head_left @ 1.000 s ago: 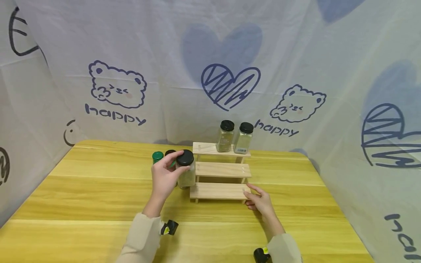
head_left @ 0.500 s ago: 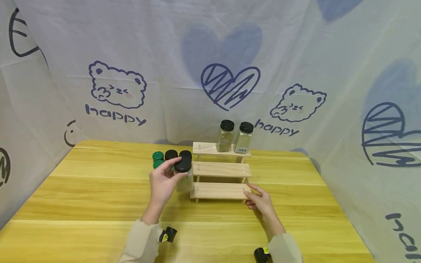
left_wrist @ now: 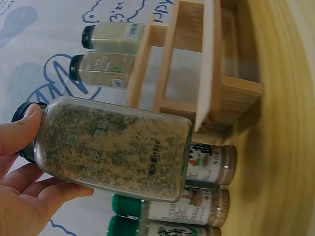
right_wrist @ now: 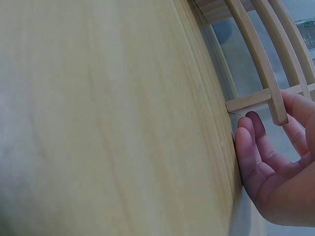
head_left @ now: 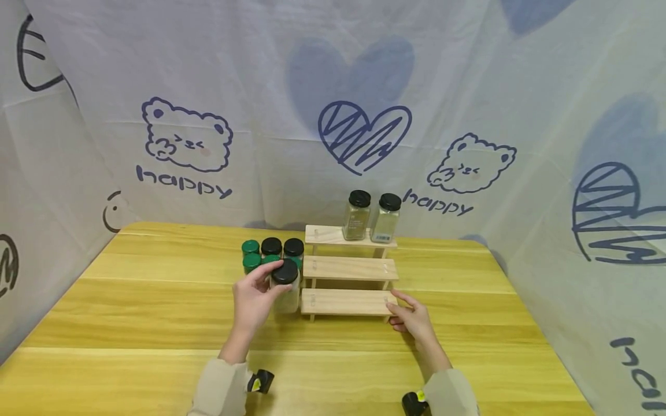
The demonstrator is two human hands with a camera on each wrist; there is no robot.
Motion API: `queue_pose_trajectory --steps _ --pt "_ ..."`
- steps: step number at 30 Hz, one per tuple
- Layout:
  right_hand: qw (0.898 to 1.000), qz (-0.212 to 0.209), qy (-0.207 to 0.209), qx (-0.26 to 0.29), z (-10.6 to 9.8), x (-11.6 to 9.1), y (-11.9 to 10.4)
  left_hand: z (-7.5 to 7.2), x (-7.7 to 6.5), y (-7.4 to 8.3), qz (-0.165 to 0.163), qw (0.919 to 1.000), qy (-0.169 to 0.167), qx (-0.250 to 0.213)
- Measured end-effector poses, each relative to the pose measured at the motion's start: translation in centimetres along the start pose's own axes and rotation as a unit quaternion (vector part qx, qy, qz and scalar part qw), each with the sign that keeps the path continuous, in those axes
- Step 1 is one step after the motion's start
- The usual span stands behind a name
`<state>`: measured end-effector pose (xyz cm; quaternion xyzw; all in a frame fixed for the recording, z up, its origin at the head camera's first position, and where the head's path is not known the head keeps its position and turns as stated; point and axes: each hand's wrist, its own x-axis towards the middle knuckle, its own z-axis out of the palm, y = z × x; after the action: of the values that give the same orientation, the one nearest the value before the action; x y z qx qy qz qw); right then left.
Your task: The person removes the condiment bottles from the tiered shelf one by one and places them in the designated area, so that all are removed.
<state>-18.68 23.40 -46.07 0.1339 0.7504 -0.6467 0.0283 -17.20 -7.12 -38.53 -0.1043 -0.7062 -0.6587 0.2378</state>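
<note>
My left hand [head_left: 253, 303] grips a glass spice jar [left_wrist: 113, 147] just below its black lid, thumb on one side and fingers on the other. Brown-green flakes fill the jar, which is upright in front of the other jars and left of the rack's lowest step. A three-step wooden rack [head_left: 350, 301] stands mid-table. At the right end of its bottom board, my right hand [head_left: 413, 320] pinches the board between thumb and fingers, its other fingers curled low by the tabletop [right_wrist: 123, 123]. On the top step stand two black-lidded jars [head_left: 356, 216].
Left of the rack, several jars with green lids [head_left: 251, 263] and black lids [head_left: 272, 245] stand close together, partly hidden by the held jar and left hand. A white printed cloth [head_left: 270, 75] hangs behind the table.
My left hand has drawn the jar toward me and slightly left, lower in the head view, uncovering more of the jars behind. The right hand has stayed on the rack.
</note>
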Motion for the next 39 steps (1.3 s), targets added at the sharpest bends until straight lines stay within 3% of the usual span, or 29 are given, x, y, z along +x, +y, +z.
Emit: queue_pose_trajectory --steps 4,14,23,31,39 --pt "1.000 -0.001 0.002 0.000 0.0 0.0 0.0 0.0 -0.2 -1.0 -0.006 0.9999 -0.008 -0.014" --pt "1.000 0.006 0.005 0.006 0.1 0.1 0.0 -0.1 -0.6 -2.7 -0.064 0.9975 -0.026 -0.016" --pt "1.000 0.003 0.001 0.009 0.1 0.2 0.0 0.1 -0.6 -4.1 -0.061 0.9980 -0.020 0.001" --pt "1.000 0.002 0.000 0.002 0.0 0.1 0.0 0.3 -0.5 -4.5 -0.073 0.9972 -0.013 0.008" --pt "1.000 0.004 0.003 0.006 0.0 0.1 -0.1 0.5 -0.2 -4.5 -0.108 0.9939 -0.017 0.011"
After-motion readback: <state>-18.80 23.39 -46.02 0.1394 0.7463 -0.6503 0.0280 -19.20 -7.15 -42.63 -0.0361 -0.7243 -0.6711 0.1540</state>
